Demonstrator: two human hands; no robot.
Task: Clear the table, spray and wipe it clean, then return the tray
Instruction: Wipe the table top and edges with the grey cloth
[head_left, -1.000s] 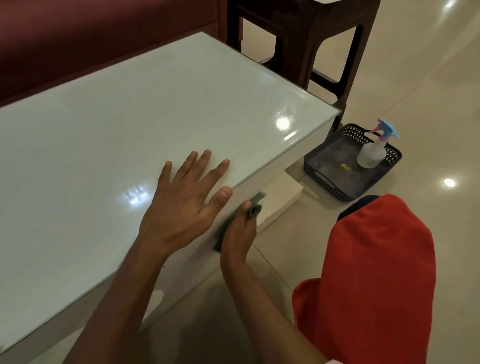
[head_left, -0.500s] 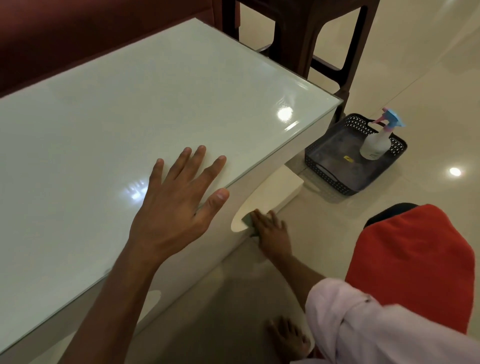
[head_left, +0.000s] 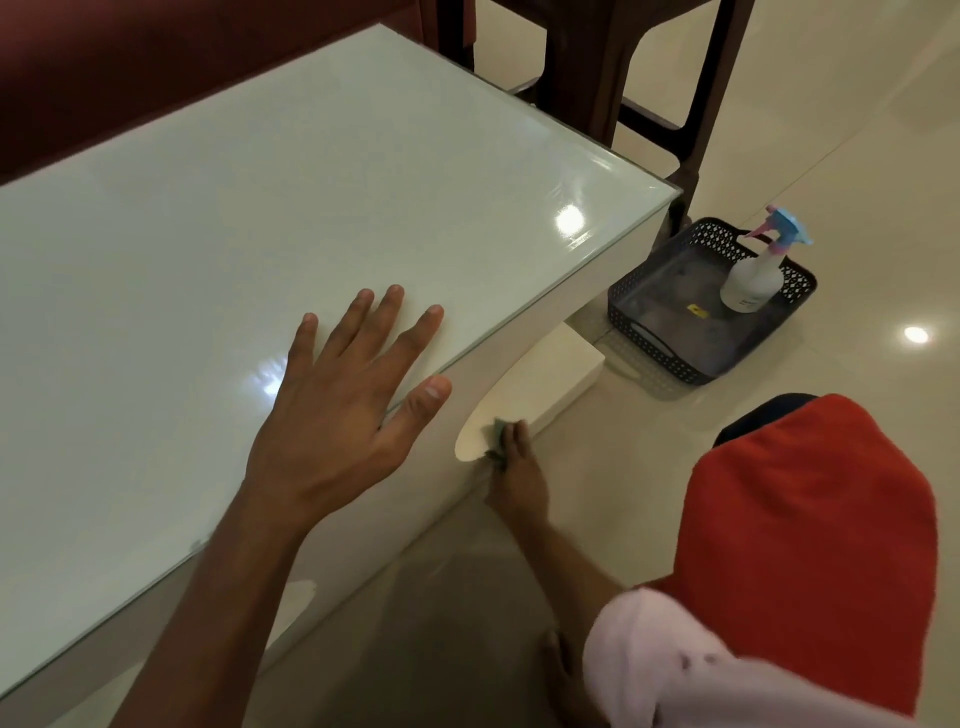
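A low white table with a glass top (head_left: 260, 218) fills the left of the view. My left hand (head_left: 343, 410) lies flat on the glass near the front edge, fingers spread. My right hand (head_left: 514, 473) is down by the table's white base plinth (head_left: 540, 384), pressing a small grey-green cloth (head_left: 497, 434) against it. The cloth is mostly hidden under my fingers. A dark perforated tray (head_left: 670, 306) sits on the floor past the table's right end, with a white spray bottle (head_left: 756, 275) standing upright in its far corner.
A dark wooden chair (head_left: 649, 78) stands behind the table's right corner, and a maroon sofa (head_left: 130, 67) runs along the back. My knee in red cloth (head_left: 810, 535) is at the lower right. The floor is glossy beige tile (head_left: 857, 171).
My right hand dropped from the table's front edge down to the base plinth with the cloth. The left hand stayed flat on the glass.
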